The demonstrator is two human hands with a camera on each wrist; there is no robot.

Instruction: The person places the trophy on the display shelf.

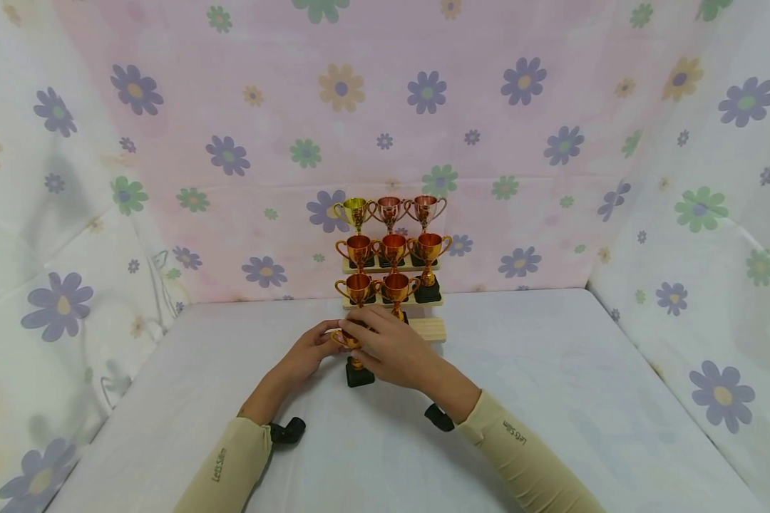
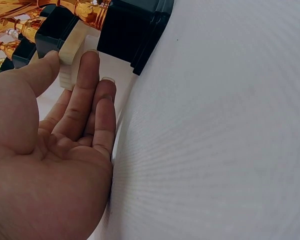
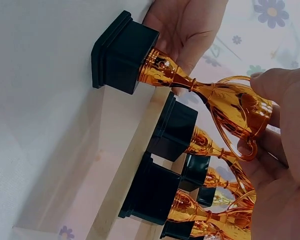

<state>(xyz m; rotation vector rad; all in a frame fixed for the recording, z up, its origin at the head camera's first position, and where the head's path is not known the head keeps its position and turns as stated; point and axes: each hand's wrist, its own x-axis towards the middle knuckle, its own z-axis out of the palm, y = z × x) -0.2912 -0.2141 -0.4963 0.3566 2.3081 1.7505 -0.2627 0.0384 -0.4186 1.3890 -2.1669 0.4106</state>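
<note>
A gold trophy cup (image 1: 359,375) with a square black base stands out in front of a wooden stepped stand (image 1: 428,330). My right hand (image 1: 398,349) grips the cup by its bowl, thumb and fingers around it near the handles (image 3: 230,131). The black base (image 3: 125,55) is close over the white tabletop. At the stand's left end, my left hand (image 1: 304,356) has its thumb on the edge of the lowest wooden step (image 2: 72,55) and its fingers on the other side, pinching it. That thumb lies beside a trophy's black base (image 2: 55,31).
Several more trophies stand in rows on the stand: a yellow-gold cup (image 1: 356,211) and two pinkish ones (image 1: 425,208) on top, orange-gold ones (image 1: 430,248) below. A white cloth (image 1: 520,399) covers the table. Flowered fabric (image 1: 385,107) hangs behind and at both sides.
</note>
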